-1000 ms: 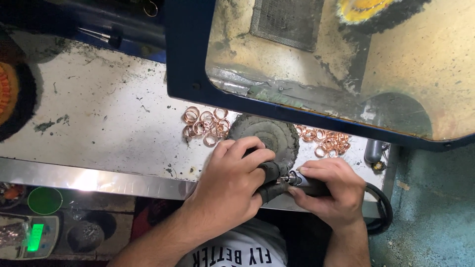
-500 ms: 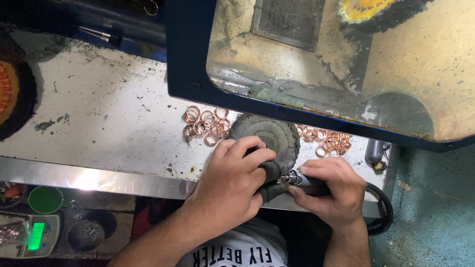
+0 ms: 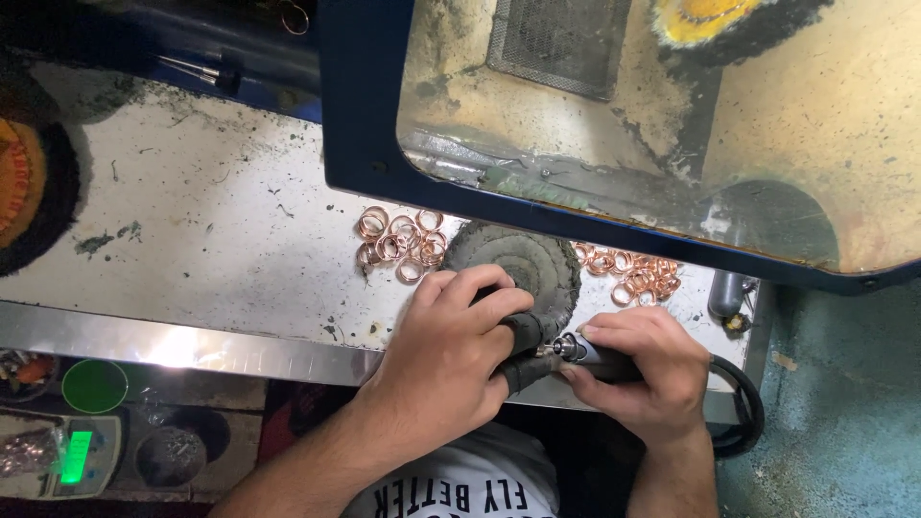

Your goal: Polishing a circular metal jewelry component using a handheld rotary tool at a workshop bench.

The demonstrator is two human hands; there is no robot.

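Note:
My left hand (image 3: 451,355) curls over something small against a dark round buffing wheel (image 3: 523,264) at the bench's front edge; what it holds is hidden by the fingers. My right hand (image 3: 648,369) grips a grey rotary handpiece (image 3: 585,353), its tip pointing left into my left hand's fingers. A black flexible cable (image 3: 743,412) runs from the handpiece off to the right. One heap of copper-coloured rings (image 3: 398,240) lies left of the wheel, another heap of copper-coloured rings (image 3: 633,273) to its right.
A dirty white metal benchtop (image 3: 192,221) has a shiny front rim. A blue-framed dusty shield (image 3: 614,125) overhangs the back. A black and orange brush wheel (image 3: 24,187) sits far left. Below the bench are a green-lit scale (image 3: 72,460) and small pots.

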